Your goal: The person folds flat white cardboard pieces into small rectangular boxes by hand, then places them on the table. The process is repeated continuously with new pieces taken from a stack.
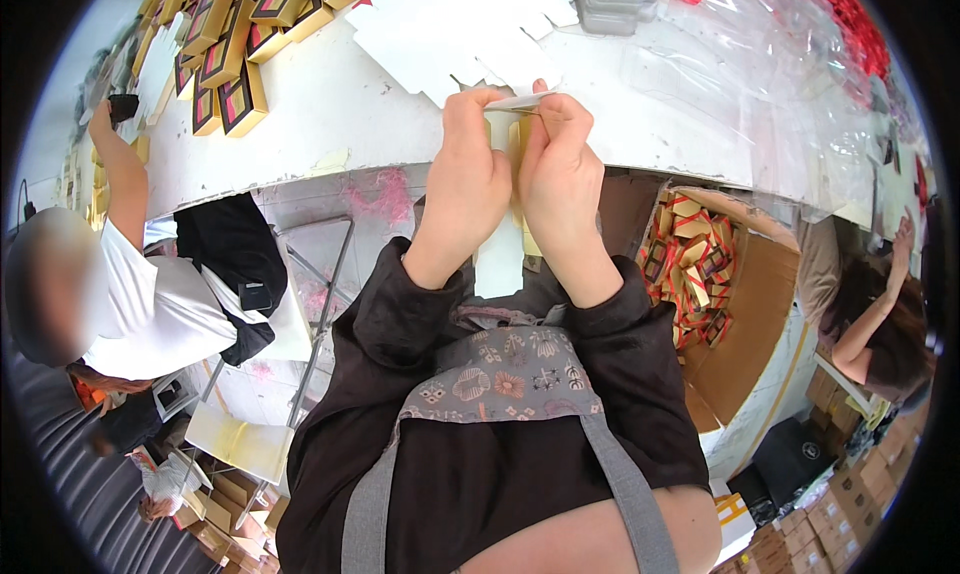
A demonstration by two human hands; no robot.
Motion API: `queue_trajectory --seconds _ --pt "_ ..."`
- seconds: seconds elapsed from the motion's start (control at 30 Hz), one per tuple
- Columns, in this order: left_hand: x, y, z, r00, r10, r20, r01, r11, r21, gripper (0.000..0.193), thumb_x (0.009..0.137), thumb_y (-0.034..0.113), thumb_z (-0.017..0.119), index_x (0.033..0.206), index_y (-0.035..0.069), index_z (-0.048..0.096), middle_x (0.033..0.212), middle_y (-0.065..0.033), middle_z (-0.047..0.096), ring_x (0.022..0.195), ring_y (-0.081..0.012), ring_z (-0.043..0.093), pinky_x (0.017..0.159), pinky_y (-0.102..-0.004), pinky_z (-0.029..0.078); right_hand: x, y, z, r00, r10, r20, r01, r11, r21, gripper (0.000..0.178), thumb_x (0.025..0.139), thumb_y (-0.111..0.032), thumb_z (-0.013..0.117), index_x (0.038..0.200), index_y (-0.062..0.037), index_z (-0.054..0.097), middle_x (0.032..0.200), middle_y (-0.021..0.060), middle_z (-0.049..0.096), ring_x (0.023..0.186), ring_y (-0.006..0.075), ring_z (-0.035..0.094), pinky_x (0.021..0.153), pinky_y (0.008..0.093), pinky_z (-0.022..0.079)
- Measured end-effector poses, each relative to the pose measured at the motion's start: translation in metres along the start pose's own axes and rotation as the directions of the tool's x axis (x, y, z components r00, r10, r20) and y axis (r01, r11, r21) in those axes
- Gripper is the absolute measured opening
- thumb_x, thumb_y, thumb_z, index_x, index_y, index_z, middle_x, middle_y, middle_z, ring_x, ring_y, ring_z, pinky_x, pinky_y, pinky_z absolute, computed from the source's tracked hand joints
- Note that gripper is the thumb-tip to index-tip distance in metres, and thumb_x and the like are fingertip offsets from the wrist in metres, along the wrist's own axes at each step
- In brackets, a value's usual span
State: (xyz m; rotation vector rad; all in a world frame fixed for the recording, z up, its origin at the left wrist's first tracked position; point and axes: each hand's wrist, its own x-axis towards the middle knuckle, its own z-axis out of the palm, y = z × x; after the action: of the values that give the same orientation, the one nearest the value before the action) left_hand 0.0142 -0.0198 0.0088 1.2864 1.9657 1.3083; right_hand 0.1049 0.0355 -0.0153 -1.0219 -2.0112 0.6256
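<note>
Both of my hands are raised in front of me at the near edge of the white table. Between the fingertips they pinch a small white card piece, seen nearly edge-on. My left hand grips its left end with thumb and curled fingers. At the right end, my right hand holds it the same way. Below it, a gold strip shows between the palms; whether it joins the white piece I cannot tell. Just beyond the hands lies a spread of flat white card pieces.
Gold boxes with dark-framed windows are heaped at the far left. Clear plastic bags and plastic trays lie at the right. Beside me stands a carton of red-ribboned gold boxes. Co-workers sit on both sides.
</note>
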Motion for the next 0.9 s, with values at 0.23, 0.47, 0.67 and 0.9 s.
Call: queue_trajectory --seconds 0.23,0.47,0.67,0.9 --pt "-0.001 -0.015 0.006 0.999 -0.012 -0.032 0.006 0.984 -0.178 0.049 0.069 -0.017 0.032 0.112 0.002 0.045 0.113 -0.0127 0.052 0.111 -0.0229 0.050 0.100 -0.0307 0.036 -0.004 0.005 0.004 0.997 0.068 0.023 -0.072 0.926 0.371 0.044 0.093 -0.004 0.047 0.135 -0.0020 0.035 0.124 0.0252 0.056 0.105 0.0346 0.062 0.082 0.0381 0.052" --pt "0.000 -0.012 -0.002 0.999 -0.047 0.002 0.044 0.913 -0.407 0.047 0.070 -0.015 0.036 0.112 0.003 0.048 0.122 -0.0143 0.051 0.117 -0.0276 0.049 0.101 -0.0336 0.037 0.004 0.000 -0.007 0.964 0.131 0.233 -0.184 0.958 0.219 0.038 0.092 -0.004 0.047 0.130 -0.0069 0.044 0.111 0.0206 0.064 0.094 0.0337 0.066 0.078 0.0374 0.053" --pt "0.001 -0.004 -0.001 0.999 0.036 -0.003 -0.036 0.999 0.004 0.048 0.073 -0.014 0.036 0.117 0.005 0.042 0.130 -0.0148 0.047 0.120 -0.0284 0.048 0.100 -0.0355 0.038 0.007 0.000 0.003 0.992 0.086 0.091 -0.099 0.983 0.155 0.038 0.091 -0.002 0.047 0.127 -0.0068 0.038 0.103 0.0220 0.065 0.082 0.0377 0.066 0.070 0.0399 0.054" --pt "0.013 -0.021 -0.007 0.998 -0.060 0.026 0.065 0.900 -0.431 0.041 0.076 -0.018 0.038 0.108 0.007 0.038 0.128 -0.0178 0.049 0.117 -0.0282 0.050 0.098 -0.0339 0.040 0.008 0.009 0.010 0.976 -0.218 -0.025 0.219 0.975 0.048 0.030 0.083 0.007 0.052 0.111 -0.0052 0.051 0.118 0.0221 0.060 0.086 0.0363 0.067 0.069 0.0350 0.055"
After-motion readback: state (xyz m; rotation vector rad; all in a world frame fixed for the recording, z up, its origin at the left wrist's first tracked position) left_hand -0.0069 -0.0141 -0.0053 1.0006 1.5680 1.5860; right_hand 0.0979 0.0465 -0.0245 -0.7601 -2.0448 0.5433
